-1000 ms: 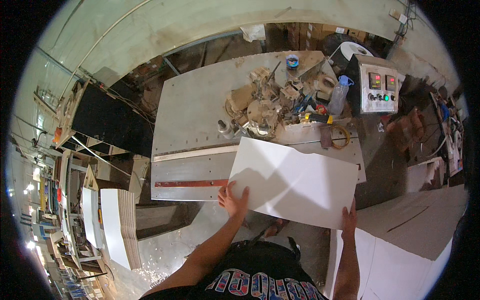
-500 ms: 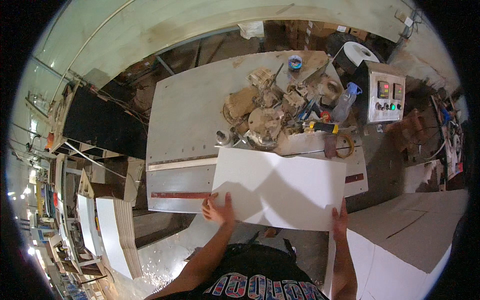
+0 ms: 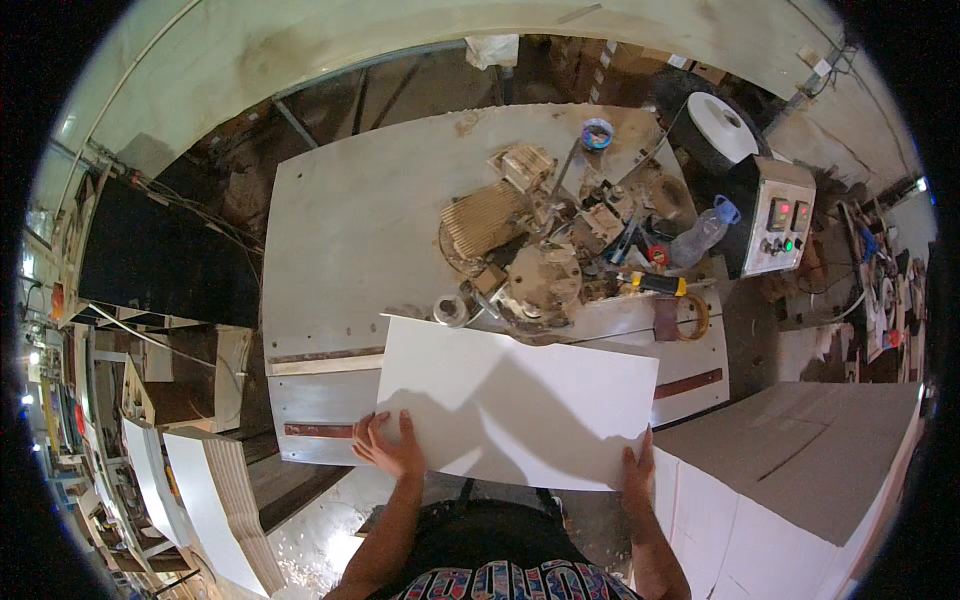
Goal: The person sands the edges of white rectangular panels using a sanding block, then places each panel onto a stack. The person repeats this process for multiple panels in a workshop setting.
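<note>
Grey worktable (image 3: 340,220) beyond; white panel (image 3: 520,405) between hands (image 3: 400,455), clamped on its near corners.

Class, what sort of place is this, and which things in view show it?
Probably a woodworking or furniture workshop: a dusty machine sits on a broad worktable, a control box with lit displays stands to the right, and a stack of white panels stands at the left.

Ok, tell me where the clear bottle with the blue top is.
In the head view, the clear bottle is right of centre, just left of the control box and beyond the yellow-and-black tool.
</note>
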The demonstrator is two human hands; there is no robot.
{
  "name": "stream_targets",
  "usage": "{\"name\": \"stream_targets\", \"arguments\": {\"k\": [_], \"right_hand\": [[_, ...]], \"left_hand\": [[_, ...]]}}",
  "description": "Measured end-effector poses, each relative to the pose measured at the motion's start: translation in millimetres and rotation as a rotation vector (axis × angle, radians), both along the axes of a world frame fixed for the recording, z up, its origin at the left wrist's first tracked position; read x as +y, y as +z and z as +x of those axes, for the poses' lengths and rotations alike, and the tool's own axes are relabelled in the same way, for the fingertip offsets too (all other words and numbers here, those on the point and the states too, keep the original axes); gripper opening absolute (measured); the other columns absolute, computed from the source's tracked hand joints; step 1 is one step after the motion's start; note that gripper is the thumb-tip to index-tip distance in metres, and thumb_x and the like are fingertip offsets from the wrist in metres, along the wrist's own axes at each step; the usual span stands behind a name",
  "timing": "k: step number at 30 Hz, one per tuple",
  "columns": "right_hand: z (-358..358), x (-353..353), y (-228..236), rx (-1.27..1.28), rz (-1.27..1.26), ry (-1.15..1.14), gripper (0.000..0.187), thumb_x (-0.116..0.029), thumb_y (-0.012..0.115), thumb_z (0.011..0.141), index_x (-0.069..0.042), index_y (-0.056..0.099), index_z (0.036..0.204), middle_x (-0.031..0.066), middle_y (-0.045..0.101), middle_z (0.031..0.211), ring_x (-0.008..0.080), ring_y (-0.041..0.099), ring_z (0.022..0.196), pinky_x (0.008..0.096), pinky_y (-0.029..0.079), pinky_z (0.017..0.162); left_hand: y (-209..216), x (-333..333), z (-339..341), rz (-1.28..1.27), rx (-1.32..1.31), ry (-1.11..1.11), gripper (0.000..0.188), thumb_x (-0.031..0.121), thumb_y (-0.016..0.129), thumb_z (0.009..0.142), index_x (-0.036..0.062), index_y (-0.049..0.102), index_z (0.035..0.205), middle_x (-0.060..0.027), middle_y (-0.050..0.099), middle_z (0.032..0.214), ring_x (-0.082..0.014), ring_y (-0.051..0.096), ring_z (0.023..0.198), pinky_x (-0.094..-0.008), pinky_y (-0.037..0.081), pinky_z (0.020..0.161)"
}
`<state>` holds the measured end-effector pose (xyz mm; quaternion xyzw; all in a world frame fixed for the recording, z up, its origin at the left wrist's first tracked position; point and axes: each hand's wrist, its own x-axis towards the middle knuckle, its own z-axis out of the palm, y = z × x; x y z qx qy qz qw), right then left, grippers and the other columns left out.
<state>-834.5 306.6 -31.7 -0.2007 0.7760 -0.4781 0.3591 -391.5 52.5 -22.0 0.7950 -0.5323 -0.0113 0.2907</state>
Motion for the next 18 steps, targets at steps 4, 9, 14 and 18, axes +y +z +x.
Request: {"name": "stream_targets", "arguments": {"k": [4, 9, 14, 18], "right_hand": [[43.1, 1.3, -10.5, 0.142, 0.043, 0.045, 0.082, 0.007, 0.057, 0.110, -0.008, 0.029, 0.186, 0.0175, 0.045, 0.182, 0.0287, 0.045, 0.163, 0.0411, 0.033, 0.134], [107.0, -13.7, -4.1, -0.133, -0.109, -0.163, 0.083, 0.009, 0.056, 0.110, -0.011, 0.028, 0.186, 0.0172, 0.040, 0.185, 0.0305, 0.043, 0.164, 0.0429, 0.034, 0.135], [150.6, -36.2, 11.0, -0.054, -0.024, -0.081, 0.082, 0.001, 0.061, 0.113, -0.012, 0.026, 0.187, 0.0162, 0.038, 0.186, 0.0305, 0.040, 0.165, 0.0445, 0.035, 0.134], [177.7, -55.6, 4.8, -0.042, -0.069, -0.108, 0.089, -0.008, 0.071, 0.111, -0.011, 0.025, 0.187, 0.0240, 0.039, 0.182, 0.0370, 0.045, 0.161, 0.0492, 0.041, 0.129]], "left_hand": [[-1.0, -25.4, 41.6, -0.062, -0.027, -0.101, 0.047, 0.052, 0.095, 0.091, 0.0174, 0.077, 0.117, -0.0095, 0.067, 0.144, -0.0387, 0.052, 0.151, -0.0700, 0.025, 0.134], [-7.6, -59.0, 85.1, -0.055, 0.019, -0.066, 0.072, 0.044, 0.100, 0.088, 0.0083, 0.072, 0.144, -0.0157, 0.062, 0.161, -0.0417, 0.049, 0.156, -0.0668, 0.030, 0.134], [-10.8, -65.6, 86.4, -0.241, 0.277, -0.021, 0.088, 0.031, 0.101, 0.087, 0.0061, 0.061, 0.161, -0.0194, 0.057, 0.170, -0.0452, 0.045, 0.162, -0.0725, 0.025, 0.135], [0.1, -9.3, 22.1, 0.047, 0.142, -0.204, 0.084, 0.040, 0.099, 0.085, 0.0113, 0.067, 0.157, -0.0131, 0.053, 0.177, -0.0418, 0.033, 0.172, -0.0777, 0.014, 0.136]]}}
